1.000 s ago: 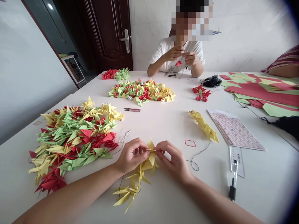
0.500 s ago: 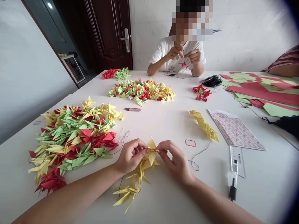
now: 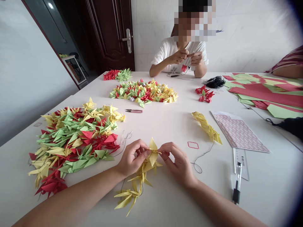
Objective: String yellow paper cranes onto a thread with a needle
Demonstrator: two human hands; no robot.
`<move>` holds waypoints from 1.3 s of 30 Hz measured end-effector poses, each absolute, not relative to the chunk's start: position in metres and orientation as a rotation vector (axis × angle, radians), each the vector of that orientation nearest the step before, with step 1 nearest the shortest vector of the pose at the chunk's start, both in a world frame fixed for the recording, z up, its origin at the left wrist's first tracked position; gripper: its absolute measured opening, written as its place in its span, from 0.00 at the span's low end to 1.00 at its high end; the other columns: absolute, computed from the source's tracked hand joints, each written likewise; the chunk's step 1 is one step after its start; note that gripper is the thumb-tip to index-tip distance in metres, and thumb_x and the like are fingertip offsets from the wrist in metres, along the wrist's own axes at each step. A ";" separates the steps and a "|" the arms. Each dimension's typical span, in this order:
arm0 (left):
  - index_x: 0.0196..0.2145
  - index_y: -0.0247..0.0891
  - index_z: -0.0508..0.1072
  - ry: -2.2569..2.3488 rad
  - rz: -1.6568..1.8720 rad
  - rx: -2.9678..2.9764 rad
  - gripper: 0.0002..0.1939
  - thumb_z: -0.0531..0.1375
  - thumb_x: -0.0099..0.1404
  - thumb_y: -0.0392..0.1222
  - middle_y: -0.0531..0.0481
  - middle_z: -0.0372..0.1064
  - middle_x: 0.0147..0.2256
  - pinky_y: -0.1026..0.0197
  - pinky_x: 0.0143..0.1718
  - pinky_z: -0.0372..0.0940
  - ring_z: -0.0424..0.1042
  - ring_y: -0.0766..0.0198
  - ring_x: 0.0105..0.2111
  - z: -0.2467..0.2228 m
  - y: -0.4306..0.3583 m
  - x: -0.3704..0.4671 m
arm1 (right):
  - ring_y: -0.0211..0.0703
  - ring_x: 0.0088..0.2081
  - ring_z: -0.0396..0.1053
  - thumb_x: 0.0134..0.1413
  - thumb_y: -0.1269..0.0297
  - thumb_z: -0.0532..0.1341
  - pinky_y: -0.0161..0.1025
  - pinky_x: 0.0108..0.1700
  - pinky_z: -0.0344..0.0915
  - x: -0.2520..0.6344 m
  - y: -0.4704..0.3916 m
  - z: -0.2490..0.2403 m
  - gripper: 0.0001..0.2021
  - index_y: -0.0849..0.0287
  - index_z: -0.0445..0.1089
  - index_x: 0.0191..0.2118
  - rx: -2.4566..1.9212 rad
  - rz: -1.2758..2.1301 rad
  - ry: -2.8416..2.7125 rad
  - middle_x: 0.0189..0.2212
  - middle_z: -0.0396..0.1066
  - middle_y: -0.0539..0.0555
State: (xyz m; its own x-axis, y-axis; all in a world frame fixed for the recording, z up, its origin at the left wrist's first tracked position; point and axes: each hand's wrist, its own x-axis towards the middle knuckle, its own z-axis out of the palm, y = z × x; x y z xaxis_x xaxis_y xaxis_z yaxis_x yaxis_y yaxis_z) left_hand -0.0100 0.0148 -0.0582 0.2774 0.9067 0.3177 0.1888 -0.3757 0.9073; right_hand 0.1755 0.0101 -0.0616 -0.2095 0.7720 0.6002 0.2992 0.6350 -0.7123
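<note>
A yellow folded paper crane is pinched between my two hands at the centre front. My left hand grips its left tip with thumb and forefinger. On the other side my right hand pinches the right tip. Below it a string of yellow cranes trails down on dark thread across the white table. Left of my hands lies a big heap of red, green and yellow cranes. To the right is a twisted row of yellow cranes with a loose thread.
Small pink snips lie beyond my hands. A sticker sheet, a pen and paper strips are on the right. Another crane pile sits mid-table. A person in white works opposite; a striped sleeve shows far right.
My hands and the yellow crane have hardly moved. The hands of the person opposite have shifted slightly, and the red paper piece hanging below them has moved a little lower and left.
</note>
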 end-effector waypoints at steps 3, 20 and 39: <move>0.32 0.36 0.70 0.959 1.175 1.806 0.05 0.58 0.65 0.39 0.51 0.66 0.29 0.67 0.26 0.62 0.66 0.69 0.27 -0.059 0.016 -0.010 | 0.37 0.29 0.66 0.58 0.74 0.55 0.35 0.29 0.66 0.176 0.010 -0.062 0.07 0.56 0.69 0.36 -0.876 0.551 -1.781 0.31 0.69 0.52; 0.33 0.38 0.70 0.775 1.233 1.881 0.05 0.55 0.67 0.35 0.51 0.64 0.32 0.68 0.25 0.66 0.68 0.71 0.27 -0.064 0.019 -0.012 | 0.36 0.27 0.63 0.60 0.70 0.54 0.35 0.29 0.63 0.177 0.010 -0.065 0.05 0.56 0.65 0.35 -0.998 0.595 -1.758 0.29 0.67 0.51; 0.31 0.37 0.65 1.006 1.109 1.696 0.09 0.55 0.66 0.44 0.53 0.62 0.28 0.66 0.27 0.63 0.64 0.70 0.25 -0.058 0.015 -0.009 | 0.36 0.28 0.63 0.60 0.71 0.54 0.35 0.29 0.62 0.176 0.009 -0.065 0.06 0.55 0.65 0.34 -0.986 0.608 -1.764 0.30 0.68 0.51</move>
